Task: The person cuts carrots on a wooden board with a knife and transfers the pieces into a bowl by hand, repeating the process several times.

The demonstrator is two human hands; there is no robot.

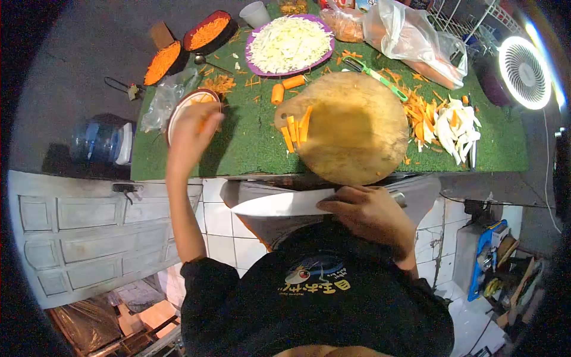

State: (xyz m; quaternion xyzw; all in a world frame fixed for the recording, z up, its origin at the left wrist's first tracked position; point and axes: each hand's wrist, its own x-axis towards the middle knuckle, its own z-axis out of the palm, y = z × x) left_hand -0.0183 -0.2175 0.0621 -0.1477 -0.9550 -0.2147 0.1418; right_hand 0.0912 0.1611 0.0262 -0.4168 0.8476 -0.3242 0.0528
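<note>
My left hand (199, 128) is over a bowl (172, 122) at the left of the green table; its fingers are blurred, with orange pieces beneath them. My right hand (372, 213) is wrapped round the handle of a large knife (279, 203), whose broad blade points left, in front of the table's edge. A round wooden cutting board (357, 134) lies just beyond the knife. Carrot strips (290, 132) rest on and beside its left edge. Two carrot chunks (278, 93) lie behind them, near a purple plate (250, 64) of shredded white vegetable.
Two containers of shredded carrot (208, 33) stand at the back left, near a white cup (255, 14). A green peeler (380, 81) crosses the board's back edge. Peelings (421, 122) and white scraps (457, 128) lie to the right, below plastic bags (410, 35) and a fan (524, 72).
</note>
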